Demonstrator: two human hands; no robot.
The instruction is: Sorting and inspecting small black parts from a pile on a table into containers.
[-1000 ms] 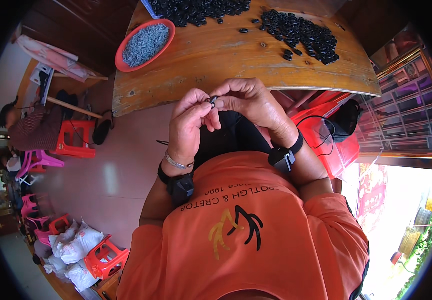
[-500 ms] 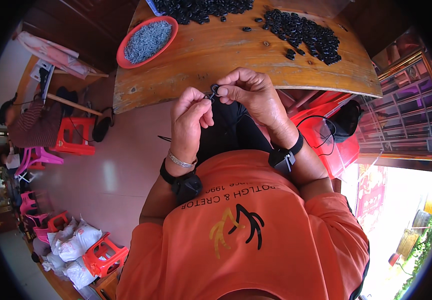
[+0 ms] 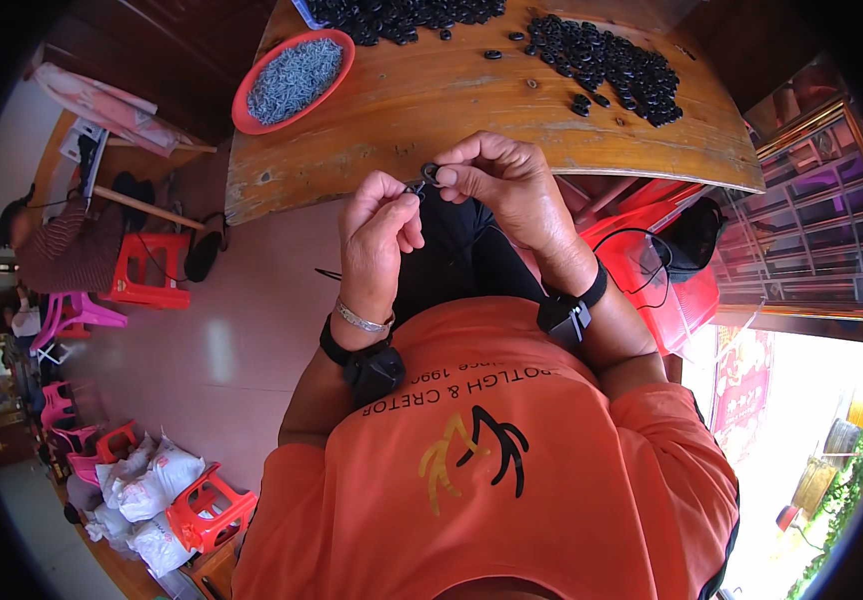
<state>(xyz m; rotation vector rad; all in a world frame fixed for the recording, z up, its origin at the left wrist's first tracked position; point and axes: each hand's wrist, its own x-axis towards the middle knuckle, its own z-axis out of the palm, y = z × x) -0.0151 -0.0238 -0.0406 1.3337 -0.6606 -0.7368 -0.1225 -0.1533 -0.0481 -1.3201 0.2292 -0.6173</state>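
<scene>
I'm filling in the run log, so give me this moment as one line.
left hand: small dark piece pinched | right hand: dark ring-shaped piece pinched | table: red bowl of grey pieces, loose black pieces

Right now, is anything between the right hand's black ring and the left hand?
Only a small dark piece held by the left hand, beside the black ring pinched by the right hand; whether they touch is unclear.

The left hand [image 3: 377,235] and right hand [image 3: 502,190] pinch small dark pieces [image 3: 425,173]; from the hands, a red bowl [image 3: 243,112] sits at ten o'clock, a black heap [image 3: 642,82] at two.
</scene>
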